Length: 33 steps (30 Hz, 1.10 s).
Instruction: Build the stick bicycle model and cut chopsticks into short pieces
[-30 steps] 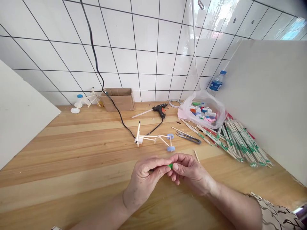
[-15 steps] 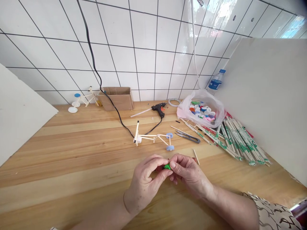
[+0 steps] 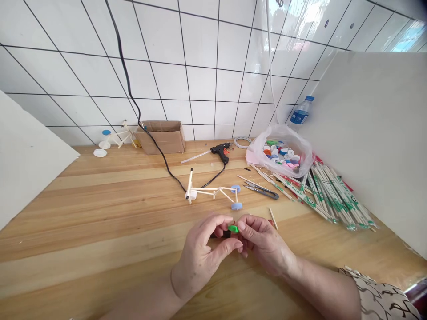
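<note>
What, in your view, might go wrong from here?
The small green piece could slip, as the right hand appears to pinch it by its edge.
A tug on the black cord might shift the stick model, since it runs close by.
The snips point toward the model's blue wheels, so a reaching finger might get pricked.

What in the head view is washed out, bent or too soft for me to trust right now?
Head view: bright glare on the wall tiles at upper right; straight grout lines and the pale right panel look skewed by the wide lens; the bottle caps in the bag are small and hard to separate; the green piece is readable, but the dark item behind it is partly hidden by the left hand.
</note>
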Available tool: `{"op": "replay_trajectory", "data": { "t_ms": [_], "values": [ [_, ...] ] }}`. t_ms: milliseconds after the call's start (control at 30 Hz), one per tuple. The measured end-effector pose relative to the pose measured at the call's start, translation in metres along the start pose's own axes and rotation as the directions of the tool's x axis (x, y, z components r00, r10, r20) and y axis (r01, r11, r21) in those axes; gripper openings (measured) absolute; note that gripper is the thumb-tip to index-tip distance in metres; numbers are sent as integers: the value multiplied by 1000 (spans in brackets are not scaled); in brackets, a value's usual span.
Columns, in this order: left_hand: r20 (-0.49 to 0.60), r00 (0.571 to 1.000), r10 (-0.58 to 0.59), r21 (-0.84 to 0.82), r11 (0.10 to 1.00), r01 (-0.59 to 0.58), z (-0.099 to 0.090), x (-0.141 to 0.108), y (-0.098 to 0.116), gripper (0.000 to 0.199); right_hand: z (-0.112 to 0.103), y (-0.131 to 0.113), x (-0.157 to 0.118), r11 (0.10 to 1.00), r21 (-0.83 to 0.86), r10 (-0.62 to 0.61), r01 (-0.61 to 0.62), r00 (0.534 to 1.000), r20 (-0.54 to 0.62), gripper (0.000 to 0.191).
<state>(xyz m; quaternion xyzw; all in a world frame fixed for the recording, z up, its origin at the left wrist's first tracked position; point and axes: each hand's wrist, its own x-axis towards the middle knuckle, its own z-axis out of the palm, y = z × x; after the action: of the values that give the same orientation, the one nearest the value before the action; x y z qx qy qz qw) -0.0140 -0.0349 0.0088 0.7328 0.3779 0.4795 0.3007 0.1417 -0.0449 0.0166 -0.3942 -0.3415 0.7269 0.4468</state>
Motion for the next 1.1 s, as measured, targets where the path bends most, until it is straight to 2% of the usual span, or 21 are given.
{"op": "replay_trajectory", "data": {
  "t_ms": [133, 267, 367, 567, 667, 767, 900, 1100],
  "values": [
    [-31, 996, 79, -9, 997, -80, 1, 1, 2, 10, 2, 0, -1, 1000, 10, 26, -26, 1000, 2, 30],
    [-5, 985, 172, -51, 984, -172, 2, 1, 3, 14, 1, 1, -2, 999, 8, 43, -43, 999, 21, 30],
    [-5, 988, 156, -72, 985, -156, 3, 1, 3, 15, 1, 0, -2, 1000, 11, 28, -28, 999, 15, 29],
    [38, 999, 34, -136, 990, -29, 0, 2, 2, 20, 1, -5, -1, 997, 61, 36, -40, 996, 76, 27],
    [62, 997, 44, -189, 981, -32, 2, 0, 1, 29, 0, -3, -2, 999, 43, 9, -13, 996, 89, 24],
    [74, 995, 67, -209, 977, -50, 6, -3, -1, 35, 0, 0, -3, 999, 39, 8, -10, 999, 53, 20],
    [93, 992, 88, -175, 982, -71, 6, -5, 0, 35, 0, -1, -3, 999, 40, 24, -24, 1000, 8, 23],
    [82, 994, 66, -93, 994, -59, 2, -4, 1, 32, -2, -1, -1, 998, 13, 66, -66, 997, 50, 28]
  ]
}}
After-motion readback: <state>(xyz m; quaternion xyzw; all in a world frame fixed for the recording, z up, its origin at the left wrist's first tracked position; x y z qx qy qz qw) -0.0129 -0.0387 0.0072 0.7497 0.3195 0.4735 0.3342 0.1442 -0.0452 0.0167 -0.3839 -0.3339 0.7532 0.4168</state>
